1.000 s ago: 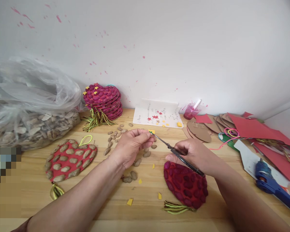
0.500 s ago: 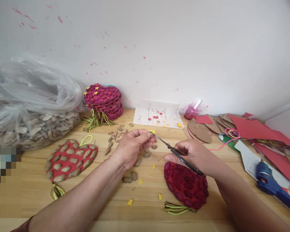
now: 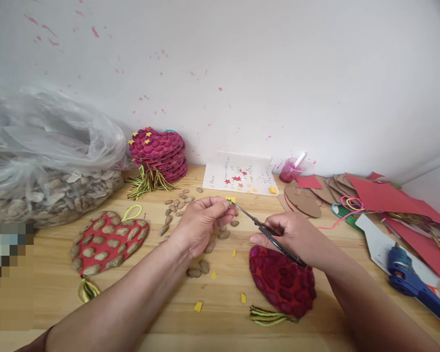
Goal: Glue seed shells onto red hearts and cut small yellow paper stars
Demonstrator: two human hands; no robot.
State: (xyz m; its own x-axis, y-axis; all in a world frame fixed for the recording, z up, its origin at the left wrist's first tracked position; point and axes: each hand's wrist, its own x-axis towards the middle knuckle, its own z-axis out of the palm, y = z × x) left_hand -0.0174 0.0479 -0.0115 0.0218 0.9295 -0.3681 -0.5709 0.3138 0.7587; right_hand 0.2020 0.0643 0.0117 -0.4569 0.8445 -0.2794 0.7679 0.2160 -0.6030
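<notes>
My left hand (image 3: 200,222) is closed in a pinch on a small yellow paper piece (image 3: 230,200) above the wooden table (image 3: 223,313). My right hand (image 3: 295,237) grips black scissors (image 3: 267,232), whose tips meet the yellow piece. Just below my right hand lies a dark pink heart covered in painted shells (image 3: 281,281), with a yellow-green tassel at its lower end. Loose shells (image 3: 198,269) and yellow paper scraps (image 3: 198,306) lie scattered under my hands.
A red heart with unpainted shells (image 3: 108,242) lies at the left. A plastic bag of shells (image 3: 47,166) fills the far left. A stack of pink hearts (image 3: 157,151), a star sheet (image 3: 238,176), a pink cup (image 3: 289,168), cardboard and red paper (image 3: 381,195), a blue glue gun (image 3: 414,283).
</notes>
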